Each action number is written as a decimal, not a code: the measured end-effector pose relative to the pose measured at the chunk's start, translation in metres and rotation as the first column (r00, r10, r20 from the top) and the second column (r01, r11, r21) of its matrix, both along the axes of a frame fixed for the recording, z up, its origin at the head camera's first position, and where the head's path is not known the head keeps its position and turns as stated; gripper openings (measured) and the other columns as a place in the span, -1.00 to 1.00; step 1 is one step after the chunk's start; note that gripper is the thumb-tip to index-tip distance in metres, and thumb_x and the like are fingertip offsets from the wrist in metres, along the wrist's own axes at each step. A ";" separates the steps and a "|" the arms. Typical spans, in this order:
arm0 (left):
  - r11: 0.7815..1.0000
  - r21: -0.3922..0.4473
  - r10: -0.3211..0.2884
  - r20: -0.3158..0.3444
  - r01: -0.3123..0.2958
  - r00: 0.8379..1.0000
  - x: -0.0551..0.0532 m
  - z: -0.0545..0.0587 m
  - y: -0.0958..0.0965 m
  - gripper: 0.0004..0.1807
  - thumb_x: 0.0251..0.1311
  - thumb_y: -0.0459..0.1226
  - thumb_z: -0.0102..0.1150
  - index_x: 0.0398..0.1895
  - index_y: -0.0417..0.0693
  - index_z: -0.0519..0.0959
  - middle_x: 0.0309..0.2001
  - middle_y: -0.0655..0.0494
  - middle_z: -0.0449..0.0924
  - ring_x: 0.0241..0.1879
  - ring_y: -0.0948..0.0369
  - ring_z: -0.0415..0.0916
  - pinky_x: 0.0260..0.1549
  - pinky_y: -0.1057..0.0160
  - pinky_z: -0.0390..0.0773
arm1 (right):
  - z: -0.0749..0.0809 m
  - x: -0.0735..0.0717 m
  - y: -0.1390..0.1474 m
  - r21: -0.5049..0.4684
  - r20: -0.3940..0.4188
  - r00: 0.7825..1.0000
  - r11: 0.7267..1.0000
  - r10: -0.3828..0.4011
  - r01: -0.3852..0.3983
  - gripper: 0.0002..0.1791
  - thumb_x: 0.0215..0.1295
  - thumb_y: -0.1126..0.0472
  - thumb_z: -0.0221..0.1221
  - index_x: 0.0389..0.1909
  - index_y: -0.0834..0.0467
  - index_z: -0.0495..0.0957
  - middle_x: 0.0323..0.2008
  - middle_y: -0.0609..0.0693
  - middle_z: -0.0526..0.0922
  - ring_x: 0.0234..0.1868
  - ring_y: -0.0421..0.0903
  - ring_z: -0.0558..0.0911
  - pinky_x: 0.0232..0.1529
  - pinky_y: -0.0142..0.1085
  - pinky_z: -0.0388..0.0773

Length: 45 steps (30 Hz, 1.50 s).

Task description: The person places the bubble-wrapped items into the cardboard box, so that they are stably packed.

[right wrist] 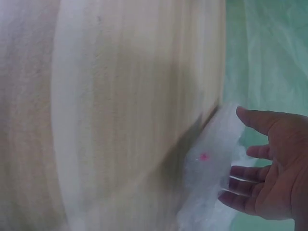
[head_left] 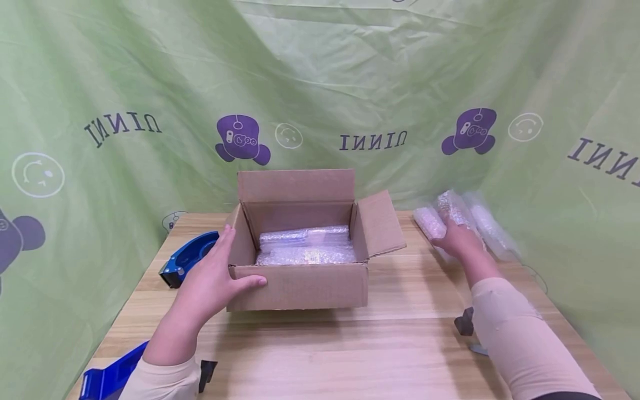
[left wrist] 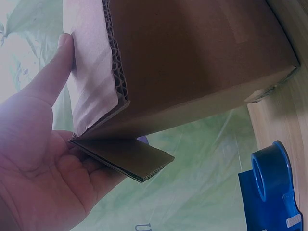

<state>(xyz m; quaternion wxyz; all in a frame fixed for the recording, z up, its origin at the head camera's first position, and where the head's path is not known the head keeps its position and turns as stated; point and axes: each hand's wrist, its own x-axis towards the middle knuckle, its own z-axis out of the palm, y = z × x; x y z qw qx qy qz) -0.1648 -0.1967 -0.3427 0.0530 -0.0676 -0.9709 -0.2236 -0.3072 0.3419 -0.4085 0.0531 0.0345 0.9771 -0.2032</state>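
An open cardboard box [head_left: 297, 289] stands mid-table with its flaps spread. Several bubble-wrapped packages [head_left: 310, 254] lie inside. My left hand [head_left: 210, 280] rests on the box's front left corner, its thumb lying straight along the front flap [left wrist: 91, 72]. The fingers extend past the side flap [left wrist: 127, 156], which partly hides them in the left wrist view. At the table's far right, my right hand [head_left: 459, 241] is over the middle of several bubble-wrapped packages [head_left: 430, 221]. Its fingers are spread beside the clear wrap [right wrist: 209, 168]; whether they touch it is unclear.
A blue tape dispenser [head_left: 181, 265] sits left of the box. Another blue object [head_left: 112, 375] is partly hidden by the left sleeve. A small black piece [head_left: 465, 321] shows beside the right sleeve. Green printed curtain [head_left: 310, 83] encloses the wooden table [head_left: 310, 355] behind and at both sides.
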 end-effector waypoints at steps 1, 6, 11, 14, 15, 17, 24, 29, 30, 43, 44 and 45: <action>1.000 0.001 0.000 0.000 0.000 1.000 0.000 0.000 0.000 0.43 -0.20 0.48 0.24 0.59 -0.03 -0.23 0.59 -0.04 -0.26 0.46 -0.24 0.05 0.21 -0.31 0.32 | -0.002 0.000 0.001 -0.002 0.003 1.000 1.000 -0.001 0.001 0.14 0.28 -0.10 0.22 0.56 -0.02 -0.44 0.36 0.65 -0.08 0.29 0.65 0.06 0.25 0.46 0.04; 1.000 0.006 -0.002 -0.004 0.002 1.000 0.000 0.000 0.001 0.42 -0.19 0.45 0.28 0.60 -0.01 -0.24 0.59 -0.05 -0.25 0.45 -0.24 0.07 0.19 -0.32 0.34 | -0.011 0.001 0.002 -0.008 0.002 1.000 1.000 -0.004 0.004 0.18 0.27 -0.04 0.24 0.53 -0.06 -0.52 0.35 0.62 0.03 0.23 0.66 0.17 0.21 0.45 0.14; 1.000 0.001 0.000 -0.006 0.000 1.000 0.000 0.000 0.000 0.42 -0.19 0.46 0.26 0.59 -0.03 -0.23 0.59 -0.07 -0.23 0.46 -0.24 0.06 0.21 -0.30 0.32 | -0.016 0.001 0.001 0.057 -0.018 0.999 0.998 0.034 -0.033 0.17 0.26 0.00 0.24 0.54 0.09 -0.47 0.32 0.55 0.20 0.19 0.61 0.28 0.17 0.40 0.25; 1.000 -0.002 0.001 -0.003 -0.001 1.000 0.000 0.000 0.000 0.43 -0.20 0.48 0.24 0.59 -0.04 -0.22 0.59 -0.07 -0.24 0.46 -0.24 0.05 0.22 -0.30 0.32 | -0.018 0.000 0.001 0.074 -0.018 0.999 0.997 0.038 -0.037 0.21 0.23 0.03 0.25 0.53 0.06 -0.54 0.33 0.52 0.22 0.16 0.58 0.34 0.11 0.37 0.34; 1.000 -0.002 0.001 -0.002 -0.001 1.000 0.000 0.000 0.000 0.43 -0.20 0.48 0.24 0.59 -0.04 -0.22 0.59 -0.07 -0.24 0.46 -0.24 0.04 0.22 -0.30 0.31 | -0.018 0.000 0.002 0.072 -0.017 0.999 0.997 0.036 -0.035 0.22 0.22 0.03 0.26 0.52 0.05 -0.55 0.33 0.51 0.22 0.16 0.58 0.35 0.10 0.37 0.35; 1.000 -0.002 0.002 -0.002 -0.002 1.000 0.000 0.001 0.000 0.43 -0.20 0.48 0.23 0.59 -0.04 -0.23 0.59 -0.07 -0.24 0.46 -0.24 0.05 0.22 -0.30 0.32 | -0.019 0.000 0.002 0.068 -0.016 0.999 0.997 0.031 -0.030 0.21 0.22 0.07 0.25 0.53 0.04 -0.55 0.36 0.48 0.21 0.16 0.58 0.35 0.09 0.36 0.36; 1.000 0.001 0.002 0.005 -0.002 1.000 0.000 0.001 0.001 0.43 -0.20 0.48 0.23 0.59 -0.03 -0.24 0.59 -0.09 -0.23 0.46 -0.24 0.05 0.22 -0.30 0.31 | -0.017 -0.003 0.008 0.045 -0.008 1.000 0.999 0.004 -0.003 0.03 0.21 0.18 0.18 0.56 0.16 -0.25 0.31 0.49 0.27 0.07 0.54 0.42 -0.09 0.25 0.48; 1.000 0.000 0.002 0.001 -0.002 1.000 0.000 0.001 0.001 0.44 -0.21 0.49 0.23 0.59 -0.04 -0.23 0.59 -0.09 -0.23 0.46 -0.24 0.04 0.23 -0.30 0.31 | -0.009 -0.001 0.008 0.052 -0.008 1.000 0.999 0.000 0.000 -0.13 0.25 0.19 0.15 0.51 0.30 -0.03 0.28 0.54 0.27 0.12 0.57 0.37 0.05 0.34 0.39; 1.000 0.001 0.002 0.000 -0.002 1.000 0.000 0.001 0.001 0.43 -0.20 0.48 0.24 0.59 -0.04 -0.22 0.59 -0.10 -0.23 0.46 -0.25 0.04 0.23 -0.30 0.31 | -0.007 0.000 0.007 0.064 -0.011 1.000 0.998 0.000 0.000 -0.17 0.26 0.19 0.15 0.48 0.34 0.03 0.26 0.56 0.28 0.14 0.58 0.34 0.10 0.38 0.33; 1.000 0.009 0.003 -0.003 -0.003 1.000 0.000 0.000 0.001 0.44 -0.21 0.49 0.23 0.59 -0.04 -0.21 0.59 -0.05 -0.25 0.46 -0.24 0.05 0.22 -0.30 0.32 | 0.011 0.004 0.006 0.109 -0.063 0.998 0.994 0.017 -0.010 -0.40 0.27 0.22 0.13 0.25 0.45 0.30 0.11 0.54 0.44 0.07 0.56 0.41 0.11 0.41 0.28; 1.000 0.011 0.004 -0.005 -0.004 1.000 0.000 0.000 0.001 0.44 -0.22 0.49 0.23 0.59 -0.04 -0.21 0.59 -0.05 -0.25 0.46 -0.24 0.05 0.22 -0.30 0.32 | 0.012 0.004 0.006 0.114 -0.071 0.997 0.993 0.021 -0.013 -0.41 0.26 0.22 0.14 0.23 0.45 0.31 0.10 0.54 0.45 0.07 0.56 0.42 0.10 0.40 0.29; 1.000 0.013 0.004 -0.007 -0.004 1.000 0.000 0.000 0.001 0.43 -0.22 0.49 0.23 0.59 -0.04 -0.21 0.59 -0.04 -0.24 0.46 -0.24 0.05 0.21 -0.30 0.33 | 0.014 0.004 0.006 0.117 -0.078 0.997 0.993 0.025 -0.016 -0.42 0.26 0.21 0.15 0.22 0.44 0.32 0.09 0.53 0.46 0.06 0.56 0.43 0.08 0.39 0.32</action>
